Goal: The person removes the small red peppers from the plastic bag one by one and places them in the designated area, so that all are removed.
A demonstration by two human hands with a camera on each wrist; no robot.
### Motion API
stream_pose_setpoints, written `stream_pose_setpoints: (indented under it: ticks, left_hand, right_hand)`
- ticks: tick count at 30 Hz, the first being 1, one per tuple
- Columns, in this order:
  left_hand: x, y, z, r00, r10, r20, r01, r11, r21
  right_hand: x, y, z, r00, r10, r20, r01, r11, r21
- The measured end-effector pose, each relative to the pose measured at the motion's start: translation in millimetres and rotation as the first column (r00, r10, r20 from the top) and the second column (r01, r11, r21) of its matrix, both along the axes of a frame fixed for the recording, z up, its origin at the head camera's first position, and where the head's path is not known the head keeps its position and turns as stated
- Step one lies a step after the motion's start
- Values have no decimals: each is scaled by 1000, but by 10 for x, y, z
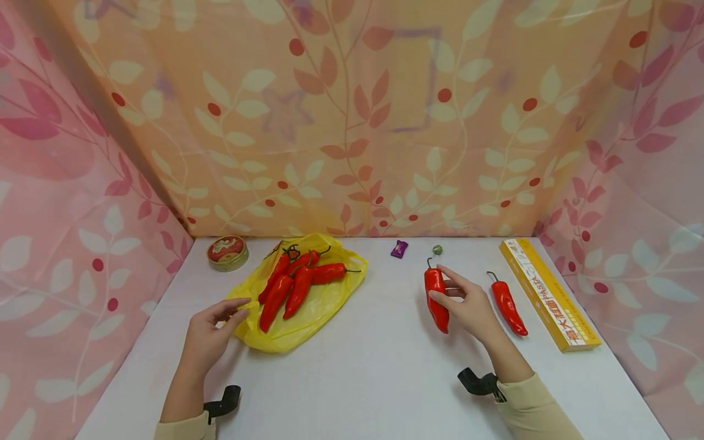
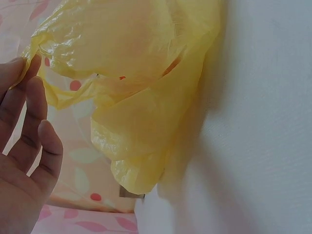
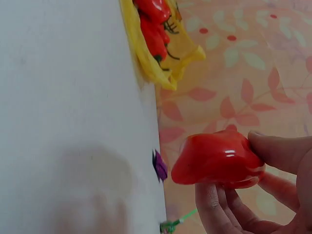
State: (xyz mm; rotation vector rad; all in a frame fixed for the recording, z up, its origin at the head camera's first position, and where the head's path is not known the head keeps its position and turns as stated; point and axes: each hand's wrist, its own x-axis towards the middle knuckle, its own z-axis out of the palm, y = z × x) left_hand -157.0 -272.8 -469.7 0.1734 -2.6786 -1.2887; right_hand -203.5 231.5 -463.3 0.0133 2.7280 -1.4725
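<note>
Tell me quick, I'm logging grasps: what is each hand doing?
Left hand: open, fingers at the yellow bag edge.
Right hand: holding a red pepper.

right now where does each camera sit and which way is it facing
Head: worn high, looking forward and down at the table; shows left hand by the yellow bag and right hand gripping a red pepper.
Left wrist: low beside the left hand, facing the yellow bag; fingers show.
Right wrist: by the right hand, looking past the red pepper along the table towards the bag; fingers show.
Shared: all views show the yellow bag.
</note>
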Motion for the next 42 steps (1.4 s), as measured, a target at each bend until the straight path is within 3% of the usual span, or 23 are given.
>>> stream_pose_setpoints:
  ticks: [12,24,30,42]
  left_hand:
    - [3,0,-8,1000,-4,-23,4,1000,-6]
    - [-8,6,16,1000,13,11,-13,1000,8]
    - [-15,18,27,999,17,28,-17,1000,20]
    - [-21,11,-2,1000,6,29,-6,1000,12]
  right_hand:
    - [67,357,-82,999,-48,11,46,993,113]
    - [109,714,-143,999,-43,-23,47,966,253]
    - [104,845,-91,998,-57,13,49,943,328]
    - [42,922,-105,997,-51,61,24,922,386]
